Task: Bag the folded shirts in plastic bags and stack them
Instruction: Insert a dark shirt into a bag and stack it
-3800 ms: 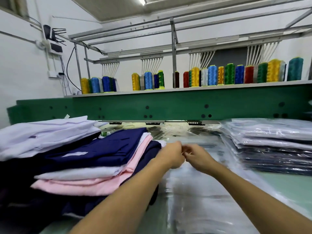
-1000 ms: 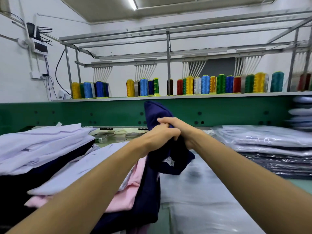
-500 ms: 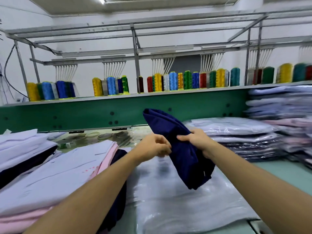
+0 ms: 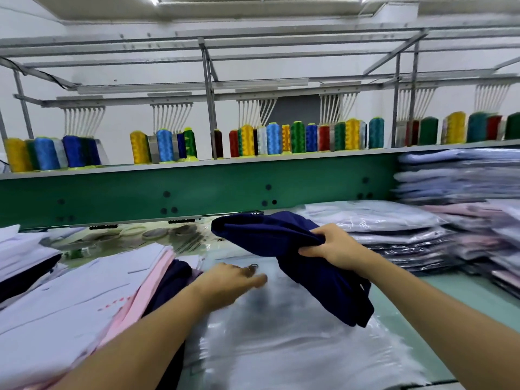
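1 navy shirt, right hand gripping, over bags

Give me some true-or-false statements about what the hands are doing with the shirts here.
1. The right hand grips the navy shirt. True.
2. Both hands hold that shirt. False: the left hand reaches, fingers extended, over the clear plastic bags, apart from the shirt.
3. The navy shirt is already bagged. False: it is bare cloth, with no plastic round it.
4. Bagged shirts lie stacked to the person's right. True.
5. The pile of unbagged shirts on the left has a pink one in it. True.
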### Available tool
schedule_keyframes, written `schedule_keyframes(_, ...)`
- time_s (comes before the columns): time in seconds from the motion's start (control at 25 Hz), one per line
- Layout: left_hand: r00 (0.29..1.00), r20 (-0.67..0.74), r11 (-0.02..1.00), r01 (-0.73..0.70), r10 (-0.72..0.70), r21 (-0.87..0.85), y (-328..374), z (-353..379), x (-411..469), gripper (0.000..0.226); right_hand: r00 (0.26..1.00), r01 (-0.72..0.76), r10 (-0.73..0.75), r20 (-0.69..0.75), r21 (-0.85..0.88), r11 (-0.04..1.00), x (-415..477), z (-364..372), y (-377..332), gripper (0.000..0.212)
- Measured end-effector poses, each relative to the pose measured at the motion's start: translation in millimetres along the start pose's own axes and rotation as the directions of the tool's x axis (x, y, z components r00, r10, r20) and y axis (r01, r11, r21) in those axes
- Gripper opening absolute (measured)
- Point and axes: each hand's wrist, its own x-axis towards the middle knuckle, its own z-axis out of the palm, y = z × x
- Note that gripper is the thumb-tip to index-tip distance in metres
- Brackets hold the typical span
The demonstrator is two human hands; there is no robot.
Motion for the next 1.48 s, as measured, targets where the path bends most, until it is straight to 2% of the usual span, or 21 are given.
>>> schedule_keyframes(0.04,0.996,0.034,0.995,-0.086,0.084,0.043,-1.7,1.1,3.1,0.055,1.0,0.026,-0.026,0.004,-0.016,1.0,0.8,-4.1,-0.7,0.003)
schedule_keyframes(0.08,0.991,0.088,0.994,-0.103,0.099,0.035,-2.5,3.7,6.2,0.051,0.999,0.052,-0.052,0.006,-0.02,0.998,1.5,-7.4,-1.2,0.003)
schedule_keyframes(0.16,0.988,0.156,0.997,0.017,-0.006,-0.072,-4.6,4.9,10.9,0.04,0.994,0.108,-0.108,0.003,-0.005,0.994,2.1,-10.6,-0.6,0.004)
schedule_keyframes(0.24,0.968,0.18,0.925,0.226,-0.177,-0.307,-12.3,1.8,18.2,0.038,0.986,0.163,-0.164,0.013,0.032,0.986,1.0,-10.0,3.9,0.005)
schedule_keyframes(0.32,0.931,0.161,0.765,0.361,-0.327,-0.533,-21.8,-4.9,26.2,0.034,0.978,0.202,-0.205,0.038,0.07,0.977,-1.0,-9.9,11.8,0.008)
schedule_keyframes(0.44,0.879,0.162,0.548,0.413,-0.449,-0.727,-24.4,-7.1,25.2,0.027,0.96,0.251,-0.259,0.105,0.08,0.965,-3.4,-10.7,24.4,0.018)
schedule_keyframes(0.48,0.843,0.204,0.406,0.435,-0.498,-0.804,-26.5,-3.2,23.6,0.025,0.955,0.258,-0.267,0.129,0.084,0.962,-4.0,-10.8,28.4,0.021)
schedule_keyframes(0.56,0.725,0.29,0.029,0.392,-0.625,-0.919,-32.0,-0.4,21.7,0.02,0.951,0.252,-0.266,0.16,0.104,0.962,-5.5,-11.7,35.5,0.024)
schedule_keyframes(0.6,0.678,0.332,-0.09,0.366,-0.656,-0.926,-37.5,-3.9,21.4,0.016,0.951,0.243,-0.261,0.169,0.117,0.963,-6.6,-12.2,38.7,0.023)
schedule_keyframes(0.68,0.676,0.362,-0.146,0.355,-0.642,-0.923,-48.4,-6.7,27.3,0.032,0.948,0.237,-0.259,0.187,0.135,0.962,-8.5,-13.6,43.9,0.021)
schedule_keyframes(0.76,0.758,0.325,-0.163,0.283,-0.566,-0.945,-51.5,-15.4,31.0,0.04,0.943,0.241,-0.265,0.202,0.137,0.961,-9.0,-13.8,47.5,0.024)
schedule_keyframes(0.8,0.788,0.298,-0.177,0.24,-0.538,-0.954,-53.2,-16.9,32.5,0.032,0.942,0.243,-0.267,0.204,0.135,0.96,-8.8,-13.5,48.7,0.027)
schedule_keyframes(0.84,0.818,0.243,-0.159,0.187,-0.521,-0.969,-56.7,-16.3,32.3,0.022,0.941,0.245,-0.269,0.204,0.133,0.96,-8.5,-13.6,49.8,0.028)
schedule_keyframes(0.88,0.824,0.179,-0.071,0.167,-0.538,-0.983,-63.1,-13.5,34.7,0.036,0.942,0.246,-0.269,0.201,0.135,0.96,-8.4,-13.9,50.8,0.029)
schedule_keyframes(0.96,0.836,0.052,0.217,0.201,-0.546,-0.955,-69.8,-14.8,35.9,0.064,0.942,0.246,-0.272,0.198,0.145,0.958,-9.2,-16.2,52.7,0.029)
schedule_keyframes(1.0,0.847,0.015,0.305,0.208,-0.532,-0.929,-73.1,-17.9,39.0,0.067,0.94,0.249,-0.277,0.202,0.15,0.957,-9.9,-17.0,53.6,0.029)
schedule_keyframes(1.08,0.877,-0.02,0.447,0.224,-0.479,-0.866,-77.9,-20.6,45.8,0.068,0.931,0.265,-0.292,0.217,0.145,0.953,-10.7,-17.4,54.2,0.025)
schedule_keyframes(1.2,0.917,-0.016,0.697,0.29,-0.397,-0.656,-82.4,-23.1,51.9,0.066,0.924,0.273,-0.297,0.241,0.129,0.953,-10.3,-14.9,56.5,0.024)
schedule_keyframes(1.32,0.933,0.037,0.827,0.334,-0.357,-0.452,-85.2,-30.5,57.2,0.075,0.925,0.271,-0.29,0.245,0.11,0.956,-9.3,-11.8,58.2,0.023)
schedule_keyframes(1.4,0.934,0.085,0.904,0.357,-0.346,-0.235,-84.7,-36.0,61.0,0.07,0.93,0.265,-0.28,0.239,0.091,0.96,-9.0,-7.7,59.2,0.022)
schedule_keyframes(1.48,0.92,0.114,0.917,0.387,-0.376,-0.099,-82.0,-37.4,63.7,0.074,0.931,0.267,-0.278,0.237,0.078,0.961,-9.2,-3.5,59.2,0.021)
